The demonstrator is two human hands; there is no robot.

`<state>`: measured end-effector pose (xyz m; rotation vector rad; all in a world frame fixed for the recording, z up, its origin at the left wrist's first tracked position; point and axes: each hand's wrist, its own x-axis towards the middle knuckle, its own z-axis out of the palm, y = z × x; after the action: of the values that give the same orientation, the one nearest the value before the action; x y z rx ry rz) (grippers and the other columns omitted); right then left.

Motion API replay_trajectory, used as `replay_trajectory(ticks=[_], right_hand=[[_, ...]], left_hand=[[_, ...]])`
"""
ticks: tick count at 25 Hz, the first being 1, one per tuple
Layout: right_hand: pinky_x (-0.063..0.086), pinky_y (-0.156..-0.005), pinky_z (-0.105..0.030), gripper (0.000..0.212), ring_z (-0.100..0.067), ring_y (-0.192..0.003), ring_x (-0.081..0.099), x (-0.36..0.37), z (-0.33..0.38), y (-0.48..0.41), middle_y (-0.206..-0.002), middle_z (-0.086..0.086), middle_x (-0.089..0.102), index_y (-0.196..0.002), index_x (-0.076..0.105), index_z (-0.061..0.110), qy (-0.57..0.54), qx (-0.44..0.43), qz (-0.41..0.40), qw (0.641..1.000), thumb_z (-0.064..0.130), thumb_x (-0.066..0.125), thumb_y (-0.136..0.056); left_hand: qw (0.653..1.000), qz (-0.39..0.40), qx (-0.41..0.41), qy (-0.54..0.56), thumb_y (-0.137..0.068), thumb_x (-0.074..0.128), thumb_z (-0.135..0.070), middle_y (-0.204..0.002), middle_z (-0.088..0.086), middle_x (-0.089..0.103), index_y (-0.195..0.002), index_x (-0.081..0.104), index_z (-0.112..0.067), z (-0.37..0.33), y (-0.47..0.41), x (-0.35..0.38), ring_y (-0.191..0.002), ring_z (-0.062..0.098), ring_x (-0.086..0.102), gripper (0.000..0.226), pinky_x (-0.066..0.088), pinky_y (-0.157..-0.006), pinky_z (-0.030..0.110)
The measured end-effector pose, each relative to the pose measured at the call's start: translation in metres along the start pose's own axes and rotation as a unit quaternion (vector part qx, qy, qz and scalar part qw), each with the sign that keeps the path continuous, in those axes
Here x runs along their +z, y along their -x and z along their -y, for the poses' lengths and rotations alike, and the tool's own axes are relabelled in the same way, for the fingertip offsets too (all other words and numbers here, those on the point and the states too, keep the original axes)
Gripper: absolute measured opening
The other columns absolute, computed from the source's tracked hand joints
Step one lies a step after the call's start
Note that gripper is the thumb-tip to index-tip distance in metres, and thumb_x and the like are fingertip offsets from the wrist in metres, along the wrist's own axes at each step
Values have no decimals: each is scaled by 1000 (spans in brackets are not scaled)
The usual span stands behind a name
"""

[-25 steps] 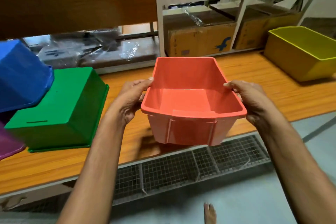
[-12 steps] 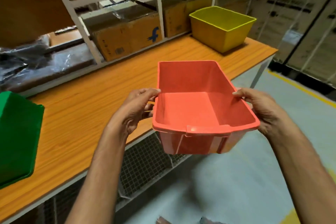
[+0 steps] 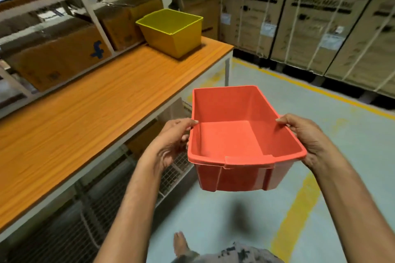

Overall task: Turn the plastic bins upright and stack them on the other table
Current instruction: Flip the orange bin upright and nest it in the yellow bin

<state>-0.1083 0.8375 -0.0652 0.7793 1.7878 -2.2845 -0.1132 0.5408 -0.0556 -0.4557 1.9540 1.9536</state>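
An empty red plastic bin [image 3: 230,141] hangs upright in the air over the floor, to the right of the wooden table [image 3: 85,113]. My left hand [image 3: 173,141] grips its left rim and my right hand [image 3: 307,136] grips its right rim, thumbs hooked inside. A yellow bin [image 3: 173,32] stands upright at the far right end of the table.
Cardboard boxes [image 3: 57,57] sit on the white shelf rack behind the table. Tall strapped cartons [image 3: 320,17] line the far right. Yellow floor lines [image 3: 297,209] cross the grey floor. Wire mesh [image 3: 102,205] runs under the table. A bare foot [image 3: 180,243] shows at the bottom.
The view has swung right, away from the table. The red bin, still held in both hands, has moved from above the table edge out over the floor. The green and blue bins have left the view.
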Motion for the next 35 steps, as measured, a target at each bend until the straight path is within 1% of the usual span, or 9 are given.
replay_trajectory(ticks=[3, 7, 10, 14, 18, 23, 26, 30, 35], right_hand=[[55, -61, -30, 29, -26, -71, 60, -50, 9, -12, -96, -18, 63, -112, 71, 0, -19, -13, -22, 999, 5, 61, -85], [51, -83, -40, 30, -25, -84, 61, -99, 19, -37, -92, -11, 71, -109, 74, 2, 6, -39, -43, 998, -1, 58, -84], [50, -72, -29, 38, -13, -80, 65, -124, 31, -67, -93, 3, 75, -112, 73, 17, 49, -63, -35, 996, -6, 57, -87], [55, -69, -24, 46, -5, -80, 70, -146, 49, -125, -107, 5, 71, -112, 68, 24, 60, -109, -27, 992, -15, 55, -89], [54, -64, -20, 50, -11, -87, 64, -154, 81, -188, -115, 1, 65, -112, 62, 28, 75, -132, -23, 988, -16, 55, -91], [54, -65, -17, 54, -8, -82, 62, -153, 138, -254, -107, 2, 63, -112, 61, 28, 69, -162, 3, 984, -21, 55, -90], [55, -73, -19, 54, -12, -89, 62, -143, 177, -304, -107, 2, 66, -114, 62, 29, 67, -189, 45, 979, -19, 57, -89], [55, -84, -33, 52, -17, -98, 65, -121, 242, -381, -117, -2, 69, -121, 66, 25, 73, -221, 151, 961, -17, 61, -89], [58, -80, -26, 52, -11, -95, 70, -62, 330, -446, -111, 5, 73, -120, 66, 23, 80, -227, 315, 918, -17, 63, -86]], left_hand=[[999, 17, -16, -37, -96, 61, -24, -59, -5, 44, -120, 67, -10, 0, -17, 51, -45, 7, 37, 29, 31, -44, 19], [997, 35, 12, -67, -95, 55, -14, -50, -10, 49, -96, 65, -14, -10, -45, 115, -45, 7, 42, 9, 35, -45, 19], [994, 17, 58, -87, -93, 54, -7, -64, 0, 54, -88, 61, -15, -20, -82, 152, -55, 13, 47, 12, 39, -53, 24], [989, 18, 116, -95, -94, 58, -4, -89, 1, 60, -114, 61, -12, -31, -144, 190, -64, 5, 57, 22, 44, -55, 19], [982, 26, 161, -99, -95, 62, -6, -97, -2, 62, -117, 59, -18, -50, -199, 216, -79, 9, 57, 25, 46, -65, 24], [977, 26, 194, -80, -88, 67, -20, -91, 3, 52, -119, 60, -22, -88, -247, 235, -80, 14, 49, 32, 46, -62, 17], [975, -12, 214, -51, -91, 68, -24, -92, -3, 52, -125, 60, -20, -115, -277, 246, -78, 8, 48, 35, 46, -63, 14], [963, -111, 246, 11, -99, 65, -16, -103, 0, 55, -125, 59, -19, -160, -307, 265, -86, 11, 50, 28, 46, -63, 13], [914, -259, 307, 55, -97, 68, -22, -110, 0, 61, -126, 61, -21, -214, -313, 265, -94, 7, 61, 29, 52, -72, 27]])
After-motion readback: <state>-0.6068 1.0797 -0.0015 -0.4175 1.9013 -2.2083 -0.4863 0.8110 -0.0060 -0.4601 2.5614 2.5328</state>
